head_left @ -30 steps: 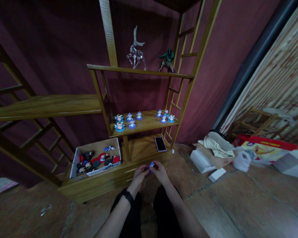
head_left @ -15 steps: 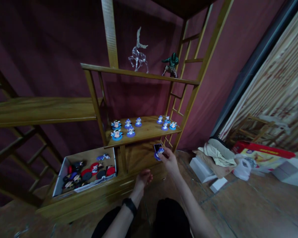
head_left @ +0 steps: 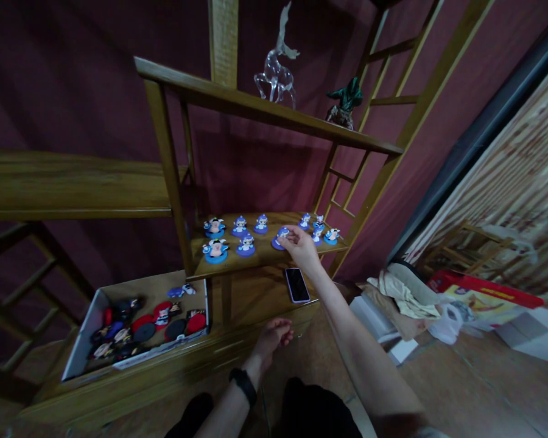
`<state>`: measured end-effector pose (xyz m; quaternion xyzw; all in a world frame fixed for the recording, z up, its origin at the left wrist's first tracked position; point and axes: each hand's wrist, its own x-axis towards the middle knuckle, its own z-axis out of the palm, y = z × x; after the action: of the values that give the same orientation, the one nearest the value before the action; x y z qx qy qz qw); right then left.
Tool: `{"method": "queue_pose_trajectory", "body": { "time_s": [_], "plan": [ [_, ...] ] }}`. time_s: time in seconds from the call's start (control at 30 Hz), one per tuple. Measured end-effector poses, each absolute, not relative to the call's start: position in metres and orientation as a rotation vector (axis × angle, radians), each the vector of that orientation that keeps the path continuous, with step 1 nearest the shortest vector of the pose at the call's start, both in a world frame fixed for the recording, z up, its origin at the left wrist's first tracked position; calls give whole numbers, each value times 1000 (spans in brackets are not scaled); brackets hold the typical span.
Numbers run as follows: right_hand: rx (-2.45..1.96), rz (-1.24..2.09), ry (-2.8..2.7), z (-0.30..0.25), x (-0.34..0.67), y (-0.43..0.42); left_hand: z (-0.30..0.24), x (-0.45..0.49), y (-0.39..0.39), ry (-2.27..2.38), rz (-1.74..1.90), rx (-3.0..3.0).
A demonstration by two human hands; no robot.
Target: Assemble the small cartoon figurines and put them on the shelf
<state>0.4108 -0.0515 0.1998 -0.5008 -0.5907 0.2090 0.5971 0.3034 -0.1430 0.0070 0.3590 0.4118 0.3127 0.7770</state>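
Note:
My right hand (head_left: pixel 300 245) reaches over the middle wooden shelf (head_left: pixel 265 254) and pinches a small figure on a blue base (head_left: pixel 281 237), set down among other blue-based figures (head_left: pixel 215 250). My left hand (head_left: pixel 274 336) hangs low in front of the bottom ledge, fingers loosely curled, holding nothing I can see. A black band sits on that wrist.
A phone (head_left: pixel 297 285) lies on the lower shelf. A cardboard box (head_left: pixel 87 313) at the left holds several red, black and blue figures. A glass deer (head_left: pixel 276 67) and a green figurine (head_left: pixel 344 102) stand on the top shelf. Boxes, cloth and bags (head_left: pixel 408 292) clutter the floor at right.
Both hands held the blue-based figure together near my lap. The right hand then carried it up past the phone to the middle shelf; the left hand dropped away. My view moved closer.

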Motion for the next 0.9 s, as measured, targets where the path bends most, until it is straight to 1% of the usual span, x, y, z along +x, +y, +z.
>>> {"method": "queue_pose_trajectory", "body": {
  "time_s": [0.13, 0.33, 0.63, 0.7, 0.83, 0.9],
  "plan": [
    [-1193, 466, -1393, 198, 405, -43, 9, 304, -138, 889, 693, 752],
    [-1348, 282, -1606, 189, 408, -47, 10, 305, -133, 908, 678, 725],
    [-1344, 297, -1627, 188, 412, -48, 10, 303, -131, 911, 683, 724],
    [-1309, 284, -1584, 190, 411, -58, 11, 302, -131, 910, 691, 725],
    [-1196, 155, -1376, 186, 395, -103, 11, 300, -132, 875, 736, 721],
    [-1172, 235, -1333, 178, 378, -130, 10, 301, -132, 867, 756, 710]
  ]
}}
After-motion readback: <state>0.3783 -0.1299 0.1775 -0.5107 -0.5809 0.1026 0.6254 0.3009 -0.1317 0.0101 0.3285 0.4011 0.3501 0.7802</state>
